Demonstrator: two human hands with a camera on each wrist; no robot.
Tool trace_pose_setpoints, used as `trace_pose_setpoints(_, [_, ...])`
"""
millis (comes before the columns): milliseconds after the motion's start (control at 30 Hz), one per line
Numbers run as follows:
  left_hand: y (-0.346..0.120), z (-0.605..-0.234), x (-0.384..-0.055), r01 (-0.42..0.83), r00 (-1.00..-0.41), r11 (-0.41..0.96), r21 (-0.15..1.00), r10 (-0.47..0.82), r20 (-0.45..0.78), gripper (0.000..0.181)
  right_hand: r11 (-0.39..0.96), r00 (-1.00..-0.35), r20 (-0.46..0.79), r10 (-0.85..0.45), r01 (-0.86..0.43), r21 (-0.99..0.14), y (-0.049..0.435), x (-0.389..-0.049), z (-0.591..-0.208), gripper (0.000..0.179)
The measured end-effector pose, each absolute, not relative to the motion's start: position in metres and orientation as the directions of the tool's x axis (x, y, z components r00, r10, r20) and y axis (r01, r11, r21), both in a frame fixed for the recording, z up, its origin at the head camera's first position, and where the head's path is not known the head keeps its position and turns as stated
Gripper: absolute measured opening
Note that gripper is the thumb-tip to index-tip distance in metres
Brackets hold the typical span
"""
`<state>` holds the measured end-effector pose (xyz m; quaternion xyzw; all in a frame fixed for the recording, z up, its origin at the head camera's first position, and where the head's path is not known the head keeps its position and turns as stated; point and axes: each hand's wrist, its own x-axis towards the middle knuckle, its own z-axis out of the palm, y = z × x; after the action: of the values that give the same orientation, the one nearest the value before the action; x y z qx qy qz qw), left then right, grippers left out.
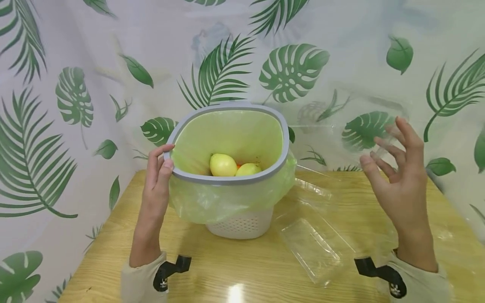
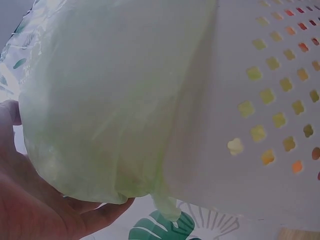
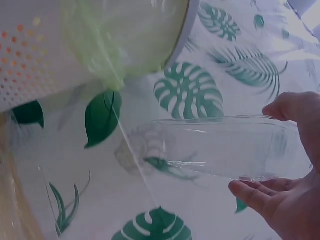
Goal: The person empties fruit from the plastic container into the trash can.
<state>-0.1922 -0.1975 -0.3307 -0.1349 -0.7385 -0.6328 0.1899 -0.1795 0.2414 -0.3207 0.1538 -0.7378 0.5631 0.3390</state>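
A white trash bin (image 1: 242,225) with a grey rim ring (image 1: 227,181) stands on the table, lined with a green plastic bag (image 1: 223,206). Two yellow-green fruits (image 1: 222,165) lie inside, with a bit of something red behind them. My left hand (image 1: 157,176) grips the ring's left side between thumb and fingers; the left wrist view shows this hand (image 2: 40,200) beside the bag's folded-over edge. Off to the right, my right hand (image 1: 403,181) holds a clear plastic container (image 3: 220,145) up above the table, thumb on one edge and fingers on the opposite side.
Another clear plastic container (image 1: 310,248) lies on the wooden table (image 1: 182,277), right of the bin, with more clear plastic (image 1: 312,187) behind it. A leaf-patterned curtain (image 1: 151,42) hangs behind and at the sides of the table. Bright glare marks the table's front.
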Motion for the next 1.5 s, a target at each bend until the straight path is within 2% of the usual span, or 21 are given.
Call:
trace_pose_setpoints(133, [-0.196, -0.330, -0.191, 0.427, -0.897, 0.170, 0.888, -0.049, 0.440, 0.041, 0.445, -0.782, 0.595, 0.184, -0.474, -0.760, 0.263, -0.182, -0.327, 0.082])
trace_pose_setpoints(267, [-0.196, -0.330, -0.189, 0.422, -0.899, 0.162, 0.892, -0.053, 0.435, 0.040, 0.502, -0.840, 0.493, 0.225, -0.334, -0.798, 0.284, -0.184, -0.334, 0.081])
trace_pose_setpoints(467, [-0.195, -0.331, -0.189, 0.420, -0.899, 0.161, 0.893, -0.057, 0.433, 0.039, 0.516, -0.898, 0.328, 0.295, -0.139, -0.845, 0.307, -0.190, -0.348, 0.075])
trace_pose_setpoints(633, [-0.196, -0.331, -0.189, 0.423, -0.897, 0.155, 0.892, -0.063, 0.437, 0.039, 0.471, -0.914, 0.211, 0.348, -0.024, -0.882, 0.316, -0.198, -0.358, 0.071])
trace_pose_setpoints(933, [-0.196, -0.330, -0.189, 0.433, -0.895, 0.149, 0.889, -0.047, 0.444, 0.040, 0.445, -0.931, 0.146, 0.333, 0.018, -0.895, 0.340, -0.188, -0.368, 0.069])
trace_pose_setpoints(1267, [-0.196, -0.329, -0.187, 0.416, -0.902, 0.171, 0.893, -0.050, 0.430, 0.039, 0.357, -0.955, 0.023, 0.297, 0.089, -0.930, 0.356, -0.195, -0.390, 0.079])
trace_pose_setpoints(1500, [-0.193, -0.328, -0.186, 0.408, -0.904, 0.170, 0.897, -0.061, 0.423, 0.040, 0.334, -0.951, -0.010, 0.308, 0.118, -0.935, 0.360, -0.198, -0.393, 0.078])
